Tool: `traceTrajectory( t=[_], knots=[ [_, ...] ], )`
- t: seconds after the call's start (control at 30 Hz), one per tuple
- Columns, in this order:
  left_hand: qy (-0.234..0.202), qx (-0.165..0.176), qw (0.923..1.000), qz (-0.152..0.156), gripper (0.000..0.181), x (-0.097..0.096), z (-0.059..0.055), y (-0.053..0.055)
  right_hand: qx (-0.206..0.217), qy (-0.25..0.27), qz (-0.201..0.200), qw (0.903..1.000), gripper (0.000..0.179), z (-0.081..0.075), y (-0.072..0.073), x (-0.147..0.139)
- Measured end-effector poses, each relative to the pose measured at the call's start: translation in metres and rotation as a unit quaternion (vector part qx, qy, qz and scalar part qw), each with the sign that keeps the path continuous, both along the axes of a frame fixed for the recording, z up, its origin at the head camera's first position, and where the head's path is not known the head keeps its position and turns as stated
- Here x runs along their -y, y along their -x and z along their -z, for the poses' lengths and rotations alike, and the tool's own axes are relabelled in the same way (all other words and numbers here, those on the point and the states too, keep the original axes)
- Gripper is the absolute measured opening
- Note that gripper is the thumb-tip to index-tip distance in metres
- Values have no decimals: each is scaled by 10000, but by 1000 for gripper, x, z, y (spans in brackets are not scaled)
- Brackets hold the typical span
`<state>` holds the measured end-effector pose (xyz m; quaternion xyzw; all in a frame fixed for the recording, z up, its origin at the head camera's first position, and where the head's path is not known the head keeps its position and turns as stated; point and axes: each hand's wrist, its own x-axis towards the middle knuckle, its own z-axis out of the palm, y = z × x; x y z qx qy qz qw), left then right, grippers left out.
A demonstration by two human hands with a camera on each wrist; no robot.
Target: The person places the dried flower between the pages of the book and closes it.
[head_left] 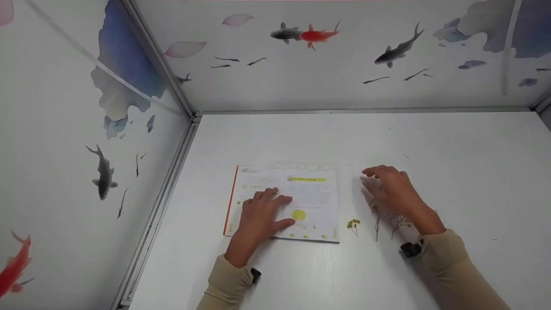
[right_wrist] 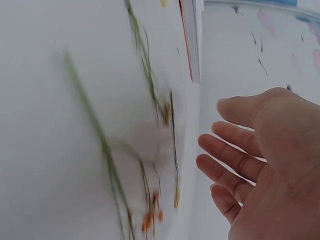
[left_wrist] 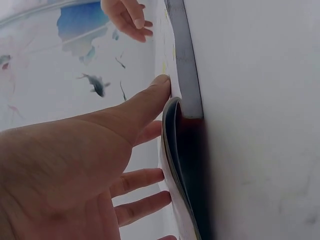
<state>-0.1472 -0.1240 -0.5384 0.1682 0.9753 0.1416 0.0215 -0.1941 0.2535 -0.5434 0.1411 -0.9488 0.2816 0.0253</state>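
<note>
An open book [head_left: 312,200] with printed pages and yellow marks lies flat on the white table. My left hand [head_left: 259,215] rests on its left page with fingers spread, the thumb reaching onto the right page. In the left wrist view, the thick page block [left_wrist: 186,65] shows beside the thumb, and the left-hand pages bow up from the table. My right hand [head_left: 394,191] hovers right of the book with relaxed, slightly bent fingers and nothing in them. Below it lie thin dried flower sprigs [head_left: 377,226], partly hidden by that hand; their green stems [right_wrist: 105,147] look blurred in the right wrist view.
A small yellow flower sprig [head_left: 353,224] lies between the book and the other sprigs. White panels [head_left: 301,82] painted with fish stand along the table's back and left sides, joined by a metal frame [head_left: 170,168]. Tiny dark bits are scattered on the tabletop [head_left: 486,181].
</note>
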Motion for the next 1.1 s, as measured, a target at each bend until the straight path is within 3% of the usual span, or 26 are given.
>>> traceTrajectory(
  t=[0.2,0.4,0.57,0.9,1.1],
  knots=[
    [68,-133,9999,75,66,5,2,3,139,-180,-5,9997,16,-4,-13,-21],
    [6,-131,9999,94,72,5,3,3,237,-370,-195,9988,10,-1,-21,-28],
    [-100,-39,9998,138,72,3,1,3,55,-503,-224,9985,7,-1,-20,-28],
    [-209,125,9996,158,72,2,3,3,437,-688,-352,9961,7,1,-12,-24],
    [-344,344,9987,154,71,1,2,1,37,-934,-558,9941,3,3,-13,-22]
  ],
)
